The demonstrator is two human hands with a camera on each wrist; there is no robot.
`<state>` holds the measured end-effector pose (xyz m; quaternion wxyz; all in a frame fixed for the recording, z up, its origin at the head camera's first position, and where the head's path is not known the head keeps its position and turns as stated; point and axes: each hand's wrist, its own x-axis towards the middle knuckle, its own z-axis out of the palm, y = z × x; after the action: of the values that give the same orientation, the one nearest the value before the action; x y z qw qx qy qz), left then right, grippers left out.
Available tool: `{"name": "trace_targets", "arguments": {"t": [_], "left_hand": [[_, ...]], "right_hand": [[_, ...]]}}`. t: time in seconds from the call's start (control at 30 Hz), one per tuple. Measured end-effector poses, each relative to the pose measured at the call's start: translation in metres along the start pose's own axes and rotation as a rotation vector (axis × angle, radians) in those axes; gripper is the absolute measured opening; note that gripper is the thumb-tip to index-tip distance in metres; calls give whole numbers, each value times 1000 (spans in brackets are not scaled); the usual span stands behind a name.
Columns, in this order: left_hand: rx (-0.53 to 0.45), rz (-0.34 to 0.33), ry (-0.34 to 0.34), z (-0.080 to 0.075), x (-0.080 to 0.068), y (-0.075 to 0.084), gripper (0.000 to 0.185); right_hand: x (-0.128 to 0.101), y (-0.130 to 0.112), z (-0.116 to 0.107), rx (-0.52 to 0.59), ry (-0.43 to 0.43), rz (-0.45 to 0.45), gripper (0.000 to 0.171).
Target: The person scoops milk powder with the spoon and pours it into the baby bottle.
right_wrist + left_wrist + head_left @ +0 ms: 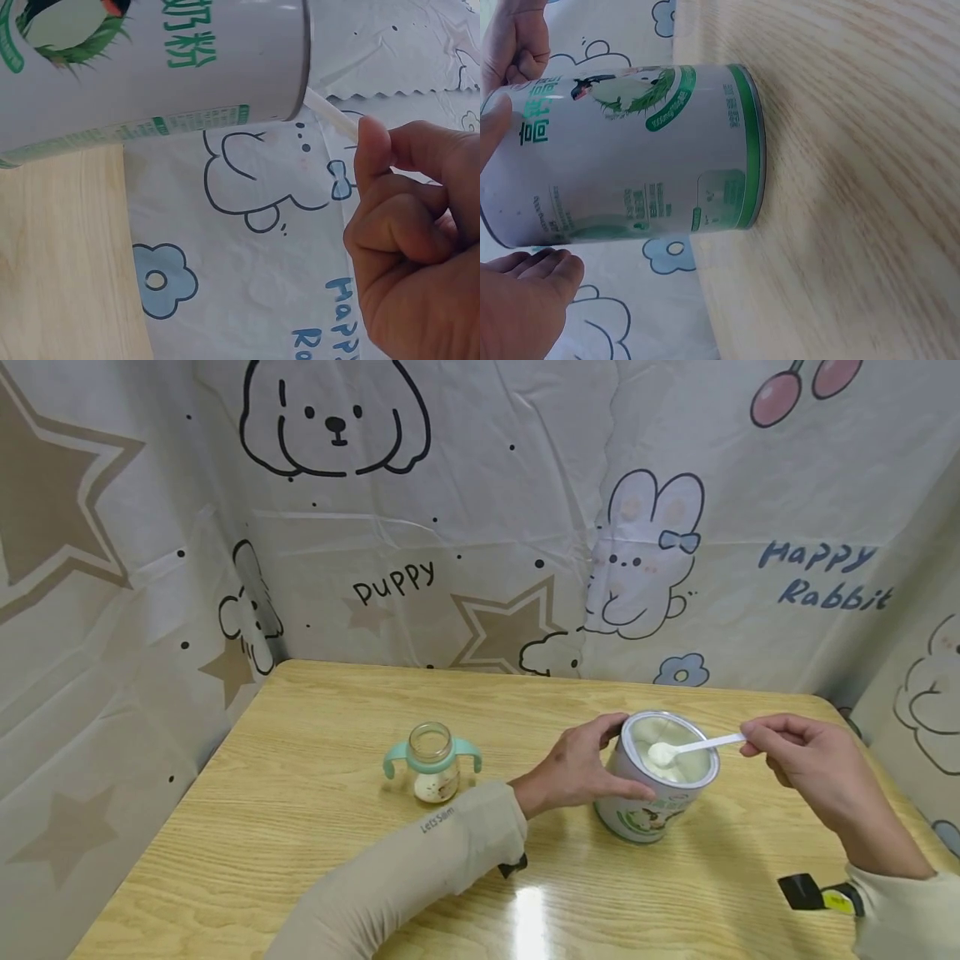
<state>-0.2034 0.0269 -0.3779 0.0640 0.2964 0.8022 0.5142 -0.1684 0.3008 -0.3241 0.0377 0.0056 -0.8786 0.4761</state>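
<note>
My left hand grips a white and green milk powder can near its top, thumb across the front and fingers round the far side. The can has no lid on, and pale powder shows inside it. Between thumb and forefinger, my right hand pinches the handle end of a white scoop. Powder heaps over the scoop's bowl, which is inside the can's mouth. From the right wrist view, only the scoop's handle shows past the can's rim; the can hides the bowl.
A small clear baby bottle with mint-green handles stands uncapped left of the can, some pale powder at its bottom. The light wooden table ends at a printed cloth hung behind it and at the sides.
</note>
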Motion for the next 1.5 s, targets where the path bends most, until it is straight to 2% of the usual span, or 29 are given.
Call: {"name": "trace_targets", "arguments": {"t": [0.17,0.53,0.9,1.0,1.23,1.4,1.5], "left_hand": [[-51,-32,-6,-8,-3,2,96],[-91,-113,-1,-25,-9,7,95],[-101,-89,16,-46,-18,5,92],[-104,-99,20,-52,-20,5,92],[-86,-117,7,-66,-24,8,91],[-107,-131,-7,-80,-27,7,90],[-115,-131,-6,-86,-30,5,90]], "right_hand": [[3,-4,-4,71,-15,-31,16],[8,-18,-7,114,-27,-41,16],[12,-30,-6,135,-54,-8,15],[14,-31,-5,193,-66,-13,15],[20,-34,-1,425,-99,-2,11],[22,-38,6,498,-122,2,11],[23,-41,12,543,-133,-26,14]]}}
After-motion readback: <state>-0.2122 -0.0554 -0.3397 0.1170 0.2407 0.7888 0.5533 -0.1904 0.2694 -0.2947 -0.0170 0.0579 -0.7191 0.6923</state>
